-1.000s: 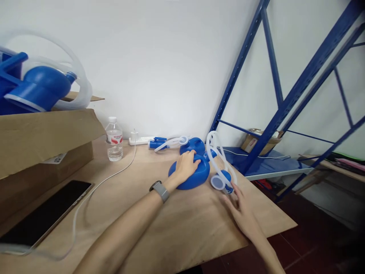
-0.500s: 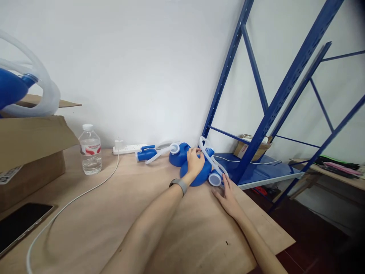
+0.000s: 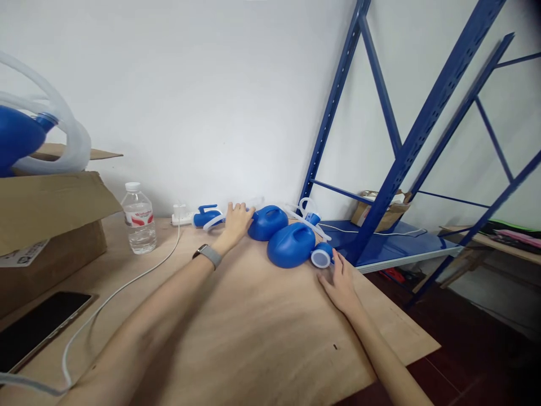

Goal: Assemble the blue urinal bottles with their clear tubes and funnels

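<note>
Two rounded blue containers, a rear one (image 3: 267, 223) and a front one (image 3: 291, 246), sit side by side on the wooden table (image 3: 253, 316). My left hand (image 3: 239, 221) is over the neck end of the rear container, fingers bent around something I cannot make out. Left of it lies a small blue piece with a handle (image 3: 207, 216) and a white tube. My right hand (image 3: 341, 282) has its fingers apart, fingertips beside a blue cup-shaped piece with a white rim (image 3: 321, 256). Behind that piece are a white tube (image 3: 315, 227) and another blue fitting (image 3: 313, 218).
At left stand a cardboard box (image 3: 51, 265) with a blue container (image 3: 19, 135) and thick tubing, a water bottle (image 3: 140, 220), a phone (image 3: 40, 327) and a white cable (image 3: 122, 286). A blue metal rack (image 3: 416, 129) rises at the right beyond the table edge.
My left hand has moved left from the front container to the rear one's neck. The rear container's white-rimmed opening no longer shows. The tube near my right hand now lies farther back.
</note>
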`<state>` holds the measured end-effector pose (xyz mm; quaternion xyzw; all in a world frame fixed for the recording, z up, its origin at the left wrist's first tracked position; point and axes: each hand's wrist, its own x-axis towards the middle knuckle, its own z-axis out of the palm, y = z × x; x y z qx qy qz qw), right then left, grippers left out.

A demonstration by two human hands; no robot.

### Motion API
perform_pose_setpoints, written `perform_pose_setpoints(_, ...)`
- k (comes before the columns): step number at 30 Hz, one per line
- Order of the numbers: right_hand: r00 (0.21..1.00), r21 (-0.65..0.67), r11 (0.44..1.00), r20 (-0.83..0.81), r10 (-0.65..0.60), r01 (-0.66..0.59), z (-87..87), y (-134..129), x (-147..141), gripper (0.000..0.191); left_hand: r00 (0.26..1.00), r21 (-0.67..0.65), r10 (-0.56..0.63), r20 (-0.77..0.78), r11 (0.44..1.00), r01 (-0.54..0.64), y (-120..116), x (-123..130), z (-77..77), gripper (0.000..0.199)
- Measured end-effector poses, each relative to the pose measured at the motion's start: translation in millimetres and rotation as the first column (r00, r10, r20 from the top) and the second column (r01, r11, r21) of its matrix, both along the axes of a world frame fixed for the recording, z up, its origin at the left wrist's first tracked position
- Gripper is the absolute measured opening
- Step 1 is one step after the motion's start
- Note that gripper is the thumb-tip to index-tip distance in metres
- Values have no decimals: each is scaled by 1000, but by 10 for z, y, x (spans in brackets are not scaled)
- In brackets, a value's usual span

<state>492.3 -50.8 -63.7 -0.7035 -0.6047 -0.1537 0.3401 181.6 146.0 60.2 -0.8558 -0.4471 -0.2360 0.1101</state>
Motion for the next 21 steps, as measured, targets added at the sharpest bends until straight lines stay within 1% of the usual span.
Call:
perform_pose_setpoints(2, 1000, -5, 1000, 11, 9, -9, 1, -4, -5, 82, 1000, -22, -8, -21, 1000, 8, -33, -174, 73, 34)
perform_pose_setpoints(5, 1000, -24, 1000, 16, 16, -15, -13, -8, -10, 79, 999, -60, -6, -41, 998, 3, -171, -503, 161, 38)
perform_pose_setpoints(10, 1000, -101, 995, 1, 19, -18, -55, 22, -24, 72, 998, -129, 20, -55, 991, -27, -555, -1092, 290, 42)
perform_pose_setpoints(14, 999, -150, 988, -42, 17, -23, -44, 92, 12, 70, 998, -113, 38, -43, 993, -43, -904, -1464, 338, 47)
perform_pose_setpoints(16, 997, -175, 983, -58, 41, -51, -14, 141, 21, 73, 999, -98, 37, -24, 994, -39, -1074, -1609, 328, 44)
perform_pose_setpoints(18, 994, -203, 976, -89, 64, -81, 48, 189, -43, 78, 1000, -100, 25, 10, 995, -24, -1235, -1717, 305, 41)
perform_pose_setpoints(19, 991, -205, 974, -115, 69, -92, 99, 207, -125, 81, 999, -109, 13, 29, 994, -10, -1309, -1754, 290, 42)
perform_pose_setpoints(21, 982, -148, 983, -171, 84, -110, 253, 222, -416, 87, 997, -132, -23, 68, 991, 32, -1439, -1790, 258, 44)
